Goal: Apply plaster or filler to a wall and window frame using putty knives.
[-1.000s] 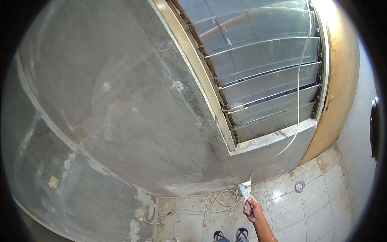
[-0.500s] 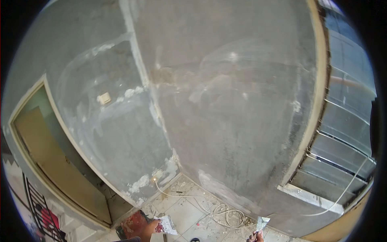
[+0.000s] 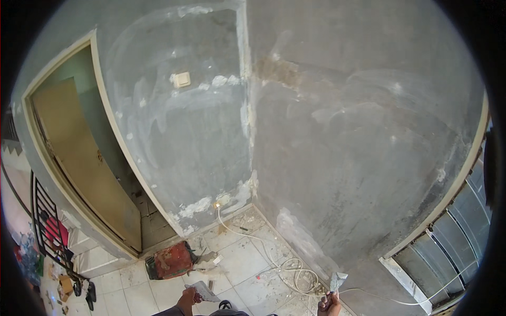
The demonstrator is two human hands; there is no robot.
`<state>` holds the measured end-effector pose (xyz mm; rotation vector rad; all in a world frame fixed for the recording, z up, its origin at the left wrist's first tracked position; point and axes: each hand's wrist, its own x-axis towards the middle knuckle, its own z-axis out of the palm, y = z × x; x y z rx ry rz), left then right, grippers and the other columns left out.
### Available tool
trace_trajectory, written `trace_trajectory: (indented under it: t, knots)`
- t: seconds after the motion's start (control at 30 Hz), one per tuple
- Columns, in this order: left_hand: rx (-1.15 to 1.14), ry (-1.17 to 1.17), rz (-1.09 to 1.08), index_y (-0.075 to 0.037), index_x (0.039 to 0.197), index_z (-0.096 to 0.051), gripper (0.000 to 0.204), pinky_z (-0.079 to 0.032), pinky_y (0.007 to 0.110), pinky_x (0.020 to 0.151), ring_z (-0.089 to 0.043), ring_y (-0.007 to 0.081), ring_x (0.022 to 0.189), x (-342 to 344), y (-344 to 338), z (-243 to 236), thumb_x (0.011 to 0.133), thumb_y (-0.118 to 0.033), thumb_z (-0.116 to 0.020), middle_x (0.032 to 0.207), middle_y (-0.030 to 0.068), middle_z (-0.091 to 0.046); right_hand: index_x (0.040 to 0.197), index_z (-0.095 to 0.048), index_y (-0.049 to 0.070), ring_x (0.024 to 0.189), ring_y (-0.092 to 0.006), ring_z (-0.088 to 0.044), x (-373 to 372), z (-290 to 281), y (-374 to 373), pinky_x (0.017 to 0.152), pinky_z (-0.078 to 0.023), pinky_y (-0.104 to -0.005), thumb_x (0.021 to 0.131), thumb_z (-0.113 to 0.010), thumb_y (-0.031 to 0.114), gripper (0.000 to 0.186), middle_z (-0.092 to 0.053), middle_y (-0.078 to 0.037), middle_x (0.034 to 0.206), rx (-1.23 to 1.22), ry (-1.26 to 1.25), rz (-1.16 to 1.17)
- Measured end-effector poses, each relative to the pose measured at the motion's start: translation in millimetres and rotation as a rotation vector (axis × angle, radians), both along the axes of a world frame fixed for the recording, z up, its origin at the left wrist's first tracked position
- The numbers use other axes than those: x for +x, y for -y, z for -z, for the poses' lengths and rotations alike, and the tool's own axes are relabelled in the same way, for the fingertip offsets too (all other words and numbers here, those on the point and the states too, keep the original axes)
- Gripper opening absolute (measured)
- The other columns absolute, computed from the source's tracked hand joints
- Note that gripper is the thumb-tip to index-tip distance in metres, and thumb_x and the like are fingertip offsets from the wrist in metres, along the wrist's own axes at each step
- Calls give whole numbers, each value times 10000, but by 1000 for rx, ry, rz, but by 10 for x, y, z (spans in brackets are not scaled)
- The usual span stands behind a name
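My left hand is closed on a flat grey plate with whitish smears, held low above the tiled floor. Off to the right, my right hand grips a putty knife by its handle. Its blade points up and carries pale filler, close in front of the grey wall. The fingers of both hands are wrapped round what they hold.
A dirty red bag-like container lies by the doorway. White cable runs from a low wall socket in coils across the debris-strewn tiles. A louvred window is at right, a black railing at left.
The view has swung left, so the corner and doorway sit further right. My left hand with the plate has come away from the red container. The putty knife remains in my right hand.
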<state>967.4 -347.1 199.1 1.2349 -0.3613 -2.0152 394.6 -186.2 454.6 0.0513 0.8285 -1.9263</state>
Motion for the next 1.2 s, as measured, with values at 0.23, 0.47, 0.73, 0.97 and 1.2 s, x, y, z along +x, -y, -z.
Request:
trace_trajectory:
  t: [0.23,0.47,0.73,0.97,1.2]
  knots:
    - [265,298,-394,-4,935,-542,232,-386,391,333,-533,256,444,513,-199,-237,896,-228,-496,682,149,-579,1048,-467,138,581,-126,-504,871,-175,626,450,-394,-241,936,-495,185,126,-560,-35,865,56,-11,-179]
    - [344,343,-446,-27,926,-526,219,-332,332,314,-444,207,386,1024,-359,-197,930,-202,-394,587,111,-512,1042,-470,133,601,-136,-491,1768,-191,1133,462,-378,-241,946,-456,169,104,-540,-52,893,58,55,-326]
    - [327,237,-596,19,1028,-540,270,-454,387,377,-606,268,544,1452,-401,-42,907,-193,-423,789,152,-614,1019,-496,145,607,-148,-495,2221,-193,1483,456,-371,-240,929,-486,152,91,-553,-49,878,125,45,-464]
    - [409,209,-668,11,1033,-529,233,-438,383,374,-604,265,548,1262,-617,-206,891,-160,-459,798,155,-608,982,-547,162,603,-149,-513,2087,-119,1816,455,-381,-248,929,-526,184,61,-587,-43,861,115,-7,-583]
    - [366,227,-781,26,1027,-523,278,-469,400,410,-578,292,538,989,-1471,-128,894,-208,-456,768,189,-592,955,-553,149,600,-151,-524,1998,-311,2002,455,-393,-254,922,-560,187,51,-601,-49,854,25,27,-663]
